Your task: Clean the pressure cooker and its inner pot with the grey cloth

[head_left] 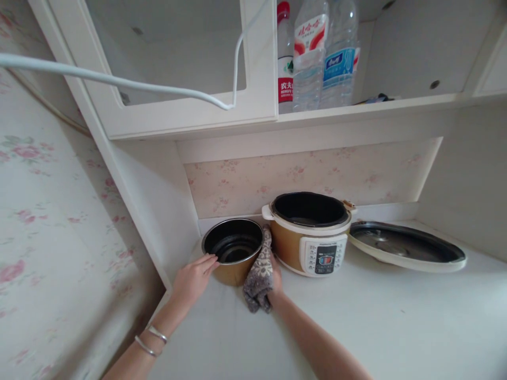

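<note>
The pot, upright near the back left corner of the counter, could tip or scrape round if the left hand bore down on its front-left rim harder than the cloth steadies the right side, and in the narrow gap there a push rightward might knock the cooker. The left hand reaches in palm down, fingers together on the rim, though whether its thumb pinches the wall I cannot tell. The right hand, partly hidden, is closed on the cloth, its forearm slanting in from the front edge.
</note>
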{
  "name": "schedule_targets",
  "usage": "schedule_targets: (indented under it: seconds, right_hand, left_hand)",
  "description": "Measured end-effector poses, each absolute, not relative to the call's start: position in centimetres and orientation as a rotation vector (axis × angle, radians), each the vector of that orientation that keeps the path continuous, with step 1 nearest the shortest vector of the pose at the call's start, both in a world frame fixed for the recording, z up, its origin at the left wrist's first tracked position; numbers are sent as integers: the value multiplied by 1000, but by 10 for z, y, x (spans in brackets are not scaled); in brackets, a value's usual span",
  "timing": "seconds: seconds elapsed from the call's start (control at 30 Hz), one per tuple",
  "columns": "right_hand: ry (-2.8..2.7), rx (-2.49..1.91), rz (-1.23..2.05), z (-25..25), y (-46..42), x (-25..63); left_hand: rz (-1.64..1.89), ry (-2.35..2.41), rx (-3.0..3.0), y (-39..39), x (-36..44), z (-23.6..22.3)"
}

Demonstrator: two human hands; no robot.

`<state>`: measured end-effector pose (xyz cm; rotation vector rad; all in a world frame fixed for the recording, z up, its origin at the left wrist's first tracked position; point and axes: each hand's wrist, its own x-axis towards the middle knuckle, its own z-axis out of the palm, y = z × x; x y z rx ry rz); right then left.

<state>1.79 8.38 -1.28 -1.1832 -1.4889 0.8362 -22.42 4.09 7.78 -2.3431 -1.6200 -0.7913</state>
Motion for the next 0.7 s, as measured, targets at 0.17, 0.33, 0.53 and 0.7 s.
schedule_targets:
  seconds: [0.17,0.33,0.53,0.7]
  right_hand:
    - [-1346,-1362,810,-14,58,0]
    - [-1435,-1422,809,-10,28,-23]
    - [-1757,-1459,703,-2,-4,-28]
    - [-2020,-1361,621,5,-31,-9]
  left_hand:
    - [-849,-1607,-2286,41,-215,76]
    - [-802,-1593,-2298,39,-211,80]
    - [-854,-1631,-2293,31,-206,79]
    - [-1119,-1781,-2370,33,-219,75]
